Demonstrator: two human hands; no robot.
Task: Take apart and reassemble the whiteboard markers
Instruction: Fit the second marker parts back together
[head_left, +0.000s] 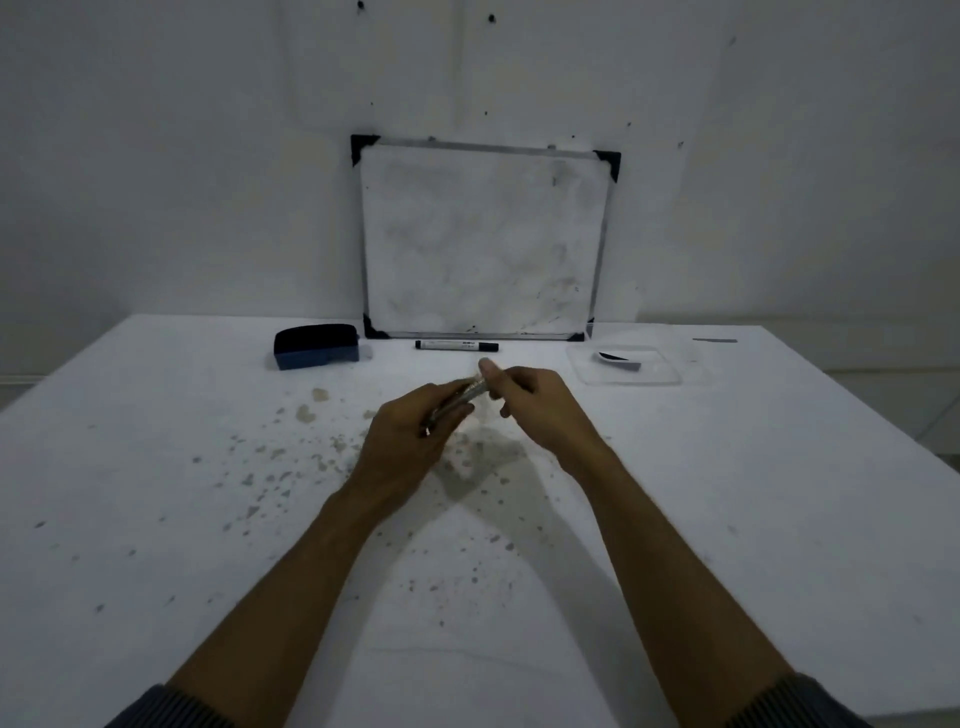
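Both hands meet above the middle of the white table (156, 467) and hold one whiteboard marker (470, 392) between them. My left hand (410, 441) wraps the marker's lower body, its dark end poking out below the fingers. My right hand (530, 405) pinches the upper end with thumb and fingers. Most of this marker is hidden by the fingers. A second marker (456, 345), white with black ends, lies flat on the table in front of the whiteboard.
A small whiteboard (483, 234) with black corners leans against the back wall. A dark blue eraser (317, 347) sits at the back left. A clear plastic tray (623, 366) with a dark piece in it lies at the back right. Stains speckle the table.
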